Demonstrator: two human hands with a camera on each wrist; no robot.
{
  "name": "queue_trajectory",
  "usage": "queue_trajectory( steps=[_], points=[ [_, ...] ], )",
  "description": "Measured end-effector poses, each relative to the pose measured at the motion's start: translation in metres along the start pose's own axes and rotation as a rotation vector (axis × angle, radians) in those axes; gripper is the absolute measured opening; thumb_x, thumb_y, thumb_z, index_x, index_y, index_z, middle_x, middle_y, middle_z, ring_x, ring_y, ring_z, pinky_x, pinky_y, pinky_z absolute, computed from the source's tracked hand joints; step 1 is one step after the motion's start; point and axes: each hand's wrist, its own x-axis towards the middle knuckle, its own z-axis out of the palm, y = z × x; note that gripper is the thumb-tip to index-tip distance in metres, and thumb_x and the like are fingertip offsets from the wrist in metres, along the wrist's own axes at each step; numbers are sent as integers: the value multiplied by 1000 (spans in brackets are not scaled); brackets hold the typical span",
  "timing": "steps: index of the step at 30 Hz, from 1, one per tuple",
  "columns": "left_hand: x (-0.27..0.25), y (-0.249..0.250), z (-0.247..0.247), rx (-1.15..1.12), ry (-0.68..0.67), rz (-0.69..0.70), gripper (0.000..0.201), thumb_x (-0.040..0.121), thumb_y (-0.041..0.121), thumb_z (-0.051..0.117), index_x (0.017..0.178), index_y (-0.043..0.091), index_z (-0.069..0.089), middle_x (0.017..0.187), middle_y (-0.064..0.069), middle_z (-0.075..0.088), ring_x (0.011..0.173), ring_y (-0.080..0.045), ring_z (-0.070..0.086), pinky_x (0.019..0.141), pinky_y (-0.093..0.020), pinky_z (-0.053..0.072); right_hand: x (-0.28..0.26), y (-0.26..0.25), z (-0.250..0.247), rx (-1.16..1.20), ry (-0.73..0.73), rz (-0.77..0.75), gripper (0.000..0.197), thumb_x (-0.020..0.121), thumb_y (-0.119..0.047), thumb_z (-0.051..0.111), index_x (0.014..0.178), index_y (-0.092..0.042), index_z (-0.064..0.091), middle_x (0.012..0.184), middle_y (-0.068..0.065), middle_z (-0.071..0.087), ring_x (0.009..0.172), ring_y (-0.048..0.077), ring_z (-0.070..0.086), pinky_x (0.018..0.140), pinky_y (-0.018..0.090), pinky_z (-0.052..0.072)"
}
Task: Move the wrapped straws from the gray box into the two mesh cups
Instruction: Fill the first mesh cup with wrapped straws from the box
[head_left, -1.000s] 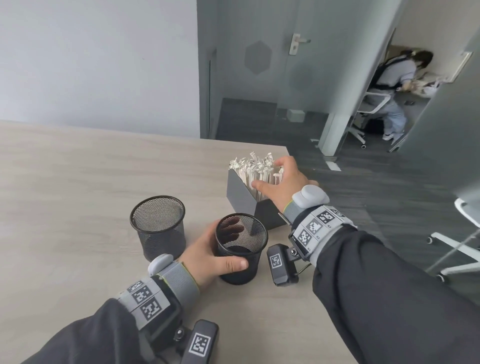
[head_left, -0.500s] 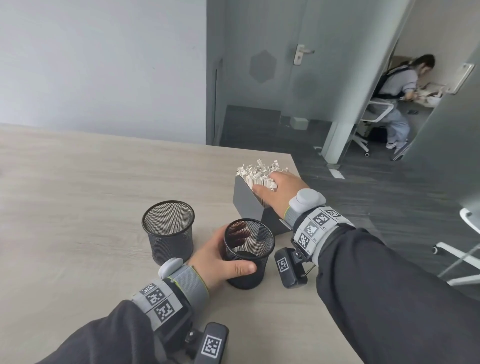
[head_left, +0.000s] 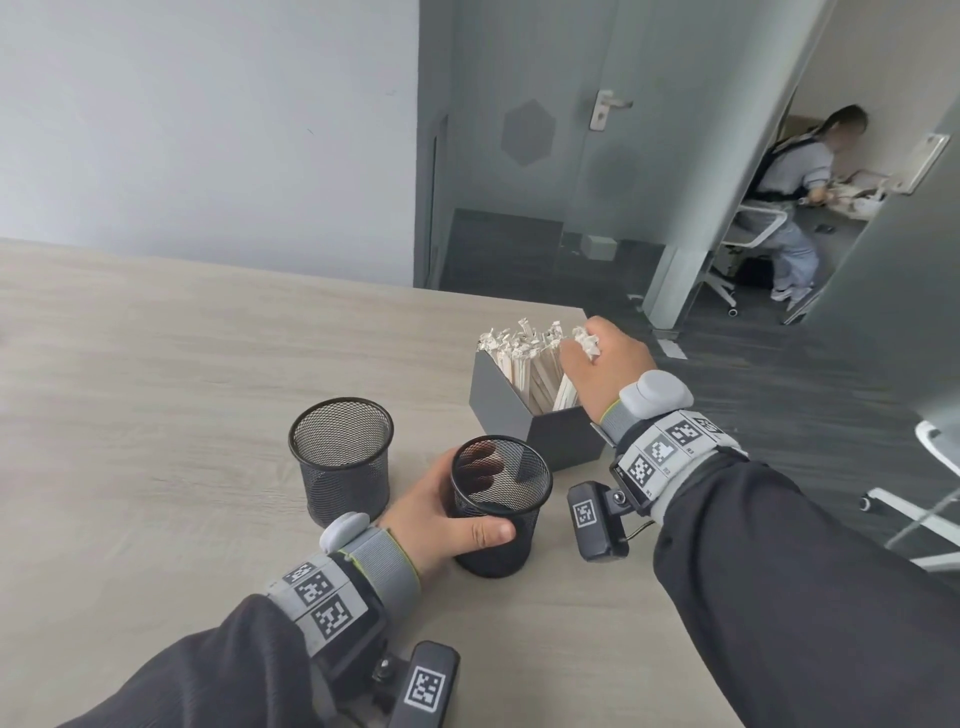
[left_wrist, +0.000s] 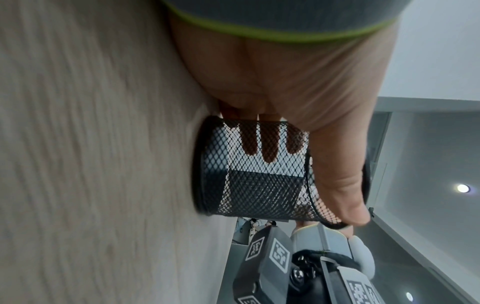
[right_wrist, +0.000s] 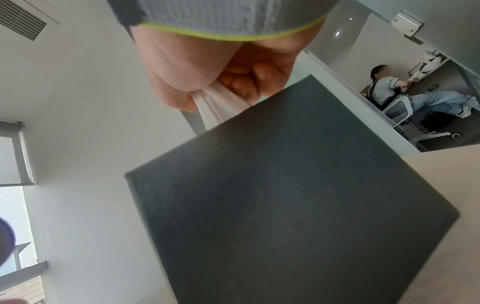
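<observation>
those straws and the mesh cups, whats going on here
A person is moving wrapped straws out of a gray box on the table. The right hand grips a small bunch of them at the box, not yet lifted clear. The left hand holds the nearer mesh cup upright on the table, fingers wrapped around it. That cup and the other mesh cup beside it both look empty.

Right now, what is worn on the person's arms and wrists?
Both arms wear dark sleeves. Each wrist carries a gray band with a yellow-green edge, a rounded light-gray module and white panels printed with black square markers. A black camera block bearing a similar marker hangs under each wrist. The left hand and right hand are bare: no gloves.
</observation>
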Motion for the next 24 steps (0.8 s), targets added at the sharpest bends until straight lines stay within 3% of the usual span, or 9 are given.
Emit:
queue_trajectory(
  steps=[3, 6, 9, 12, 15, 19, 22, 24],
  points=[
    [0, 1, 1, -12, -5, 2, 106, 37, 60, 103, 127, 25, 60, 119, 18, 78, 116, -1, 70, 99, -21, 54, 0, 3, -7, -2, 6, -2, 16, 93, -40, 47, 84, -28, 41, 63, -2, 51, 53, 19, 47, 46, 25, 29],
    [0, 2, 2, -22, -2, 9, 107, 36, 60, 103, 126, 23, 59, 116, 18, 79, 113, 0, 71, 97, -20, 55, 1, 1, -20, 44, 83, -25, 15, 93, -35, 47, 87, -22, 49, 66, 4, 57, 59, 26, 51, 49, 28, 38],
    [0, 3, 3, -26, -7, 18, 107, 37, 60, 103, 126, 22, 59, 116, 18, 79, 113, 0, 71, 98, -21, 55, 6, -5, -35, 121, 236, -52, 18, 90, -35, 49, 87, -19, 56, 68, 0, 61, 66, 26, 56, 56, 31, 43],
    [0, 3, 3, -35, -15, 23, 107, 36, 60, 103, 126, 21, 58, 115, 19, 79, 111, 2, 71, 96, -19, 55, 6, -17, -51, 264, 405, -79, 16, 88, -30, 53, 80, -16, 58, 65, -2, 56, 63, 17, 51, 56, 28, 39],
    [0, 3, 3, -36, -18, 25, 107, 37, 59, 104, 127, 21, 58, 115, 18, 79, 111, 1, 71, 95, -19, 55, 3, -30, -65, 481, 493, -39, 13, 85, -25, 56, 76, -16, 57, 60, -5, 49, 55, 6, 45, 53, 18, 38],
    [0, 3, 3, -38, -18, 19, 106, 38, 56, 104, 127, 21, 59, 116, 14, 80, 113, -4, 72, 98, -23, 55, -6, -42, -52, 813, 354, 111, 21, 76, -26, 58, 75, -6, 52, 62, 7, 43, 59, 22, 42, 55, 36, 39],
    [0, 3, 4, -43, -26, 16, 107, 37, 54, 105, 128, 21, 58, 114, 14, 80, 110, -4, 72, 96, -23, 56, -26, -39, -25, 814, 177, 146, 21, 79, -23, 59, 73, -5, 51, 60, 6, 44, 57, 19, 42, 54, 33, 38],
    [0, 3, 4, -57, -30, 9, 109, 37, 52, 106, 130, 20, 58, 116, 12, 80, 111, -6, 72, 96, -24, 56, -38, -30, -9, 713, 90, 112, 24, 79, -33, 57, 65, -17, 47, 51, -9, 47, 52, 11, 43, 55, 26, 37]
  ],
)
